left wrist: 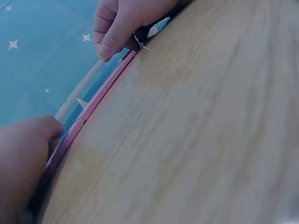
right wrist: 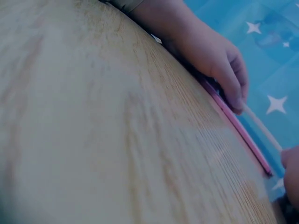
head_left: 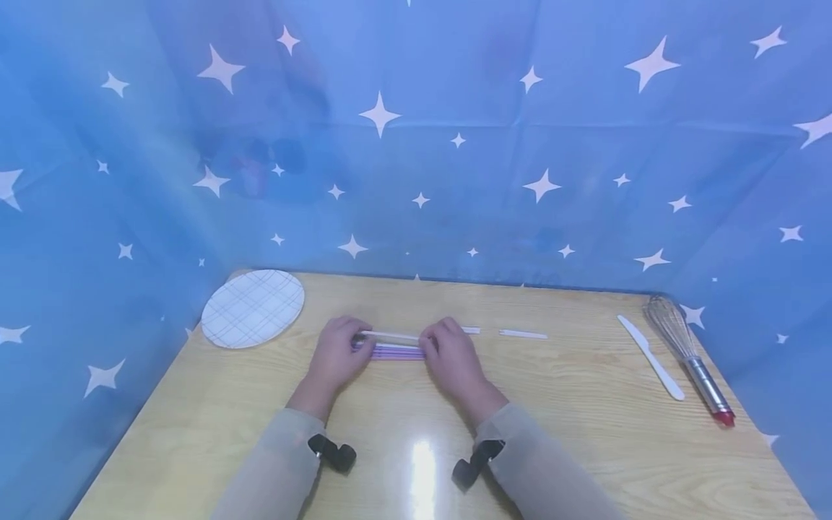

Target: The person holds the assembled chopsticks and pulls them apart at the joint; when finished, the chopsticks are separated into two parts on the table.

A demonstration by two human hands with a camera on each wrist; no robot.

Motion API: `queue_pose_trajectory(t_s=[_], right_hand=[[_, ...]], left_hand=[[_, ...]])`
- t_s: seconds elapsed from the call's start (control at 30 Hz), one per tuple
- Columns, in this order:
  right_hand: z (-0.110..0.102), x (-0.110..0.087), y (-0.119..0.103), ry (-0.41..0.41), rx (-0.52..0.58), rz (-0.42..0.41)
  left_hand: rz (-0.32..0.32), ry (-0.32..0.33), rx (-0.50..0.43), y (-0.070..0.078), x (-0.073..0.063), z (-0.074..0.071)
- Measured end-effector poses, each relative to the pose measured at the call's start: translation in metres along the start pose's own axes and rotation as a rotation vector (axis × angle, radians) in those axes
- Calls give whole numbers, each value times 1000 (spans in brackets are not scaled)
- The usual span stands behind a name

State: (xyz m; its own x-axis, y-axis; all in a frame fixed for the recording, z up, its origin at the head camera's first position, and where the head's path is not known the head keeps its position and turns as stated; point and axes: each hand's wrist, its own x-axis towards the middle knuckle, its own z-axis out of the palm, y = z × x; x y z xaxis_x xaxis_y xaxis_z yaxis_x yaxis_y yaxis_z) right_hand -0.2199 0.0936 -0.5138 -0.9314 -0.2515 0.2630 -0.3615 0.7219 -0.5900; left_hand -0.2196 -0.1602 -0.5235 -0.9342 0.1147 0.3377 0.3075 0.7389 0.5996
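Pink and purple sticks (head_left: 396, 354): laid mid-table (head_left: 377, 448), their ends hidden by the left hand (head_left: 339, 350) and right hand (head_left: 453, 355).
White stick (head_left: 393, 336): pinched by both hands' fingers, just behind these.
Short stick (head_left: 523, 334): laid beyond the right hand.
Knife (head_left: 652, 360), whisk (head_left: 690, 354): placed near the right edge.
Plate (head_left: 253, 309): set at the far left corner.

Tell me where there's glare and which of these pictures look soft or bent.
Head view: a white glare streak on the near part of the table, otherwise fairly even light. Left wrist view: dimmer and soft, the left hand blurred, the tabletop's far edge bowed. Right wrist view: also dim and bowed, the white stick soft, the wood grain smeared.
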Motion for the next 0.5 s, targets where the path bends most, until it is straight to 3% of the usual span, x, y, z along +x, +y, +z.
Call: queue_pose_trajectory(t_s=[0.5], right_hand=[[1,-2,3,18,18,23]], left_hand=[[-103,76,-21,3,-4,-2]])
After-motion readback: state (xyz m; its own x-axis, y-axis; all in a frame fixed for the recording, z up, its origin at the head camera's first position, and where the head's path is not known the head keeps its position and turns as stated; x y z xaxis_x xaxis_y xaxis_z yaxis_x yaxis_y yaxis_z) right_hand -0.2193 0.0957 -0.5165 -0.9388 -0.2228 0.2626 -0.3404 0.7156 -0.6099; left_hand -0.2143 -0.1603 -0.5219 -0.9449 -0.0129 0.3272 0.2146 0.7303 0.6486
